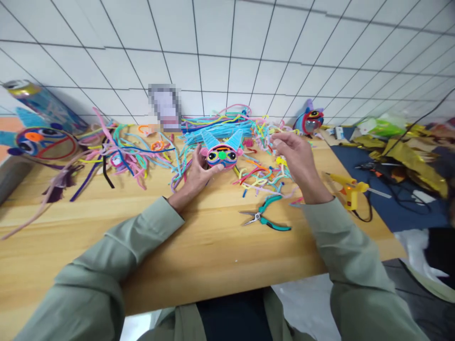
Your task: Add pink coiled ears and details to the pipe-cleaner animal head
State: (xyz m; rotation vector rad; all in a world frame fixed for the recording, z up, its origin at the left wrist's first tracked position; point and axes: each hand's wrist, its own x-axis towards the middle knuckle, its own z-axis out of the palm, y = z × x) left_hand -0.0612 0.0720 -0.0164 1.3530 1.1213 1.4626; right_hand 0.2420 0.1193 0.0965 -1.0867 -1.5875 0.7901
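Observation:
My left hand (199, 173) grips a small animal face made of pipe cleaners (222, 156), its thumb at the lower edge. The face has two pointed blue ears, pink edging, black eyes and a green nose, and it is turned toward me. Over the loose pipe-cleaner scraps to the right, my right hand (296, 158) is raised with thumb and fingertips pinched together. Whatever lies between those fingertips is too small to make out. Below the two hands, pliers with teal handles (265, 215) lie with their jaws apart on the wooden table (199, 265).
A bundle of blue pipe cleaners (216, 132) lies behind the face. A yellow glue gun (350, 192) rests at the right. Finished-looking animal faces stand at the far left (46, 142) and back right (310, 118). A can (46, 106) leans near the tiled wall (213, 42).

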